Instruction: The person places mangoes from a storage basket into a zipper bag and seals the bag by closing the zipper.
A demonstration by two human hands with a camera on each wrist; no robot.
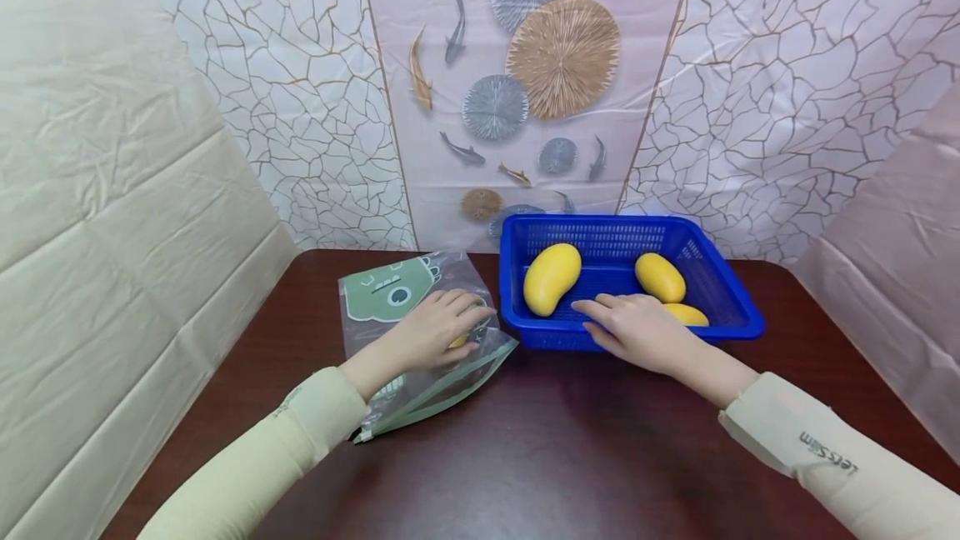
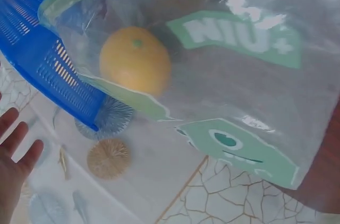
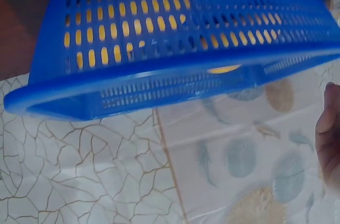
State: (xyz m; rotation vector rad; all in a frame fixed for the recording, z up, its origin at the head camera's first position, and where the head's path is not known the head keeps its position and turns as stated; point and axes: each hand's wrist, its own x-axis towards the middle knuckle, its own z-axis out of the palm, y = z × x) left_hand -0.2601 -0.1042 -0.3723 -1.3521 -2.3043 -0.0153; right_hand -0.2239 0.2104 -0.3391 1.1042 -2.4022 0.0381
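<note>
A clear zip bag (image 1: 468, 269) with green cartoon print lies flat on the table, and an orange (image 2: 135, 60) shows through its plastic. My left hand (image 1: 435, 327) hovers over that bag near the orange. Its fingers are spread and apart from the fruit in the left wrist view. My right hand (image 1: 637, 330) is above the front rim of a blue basket (image 1: 609, 280), fingers loosely extended and holding nothing visible. Inside the basket are a large yellow mango (image 1: 552, 279) at left, another mango (image 1: 660, 277) at right, and a third mango (image 1: 686, 314) partly hidden by the right hand.
The dark wooden table (image 1: 510, 457) carries both the bag and the basket. Behind it hangs a patterned cloth (image 1: 517, 182), and pale cloth walls (image 1: 120, 257) close in the sides. The bag's green zip edge (image 1: 442, 402) faces the front.
</note>
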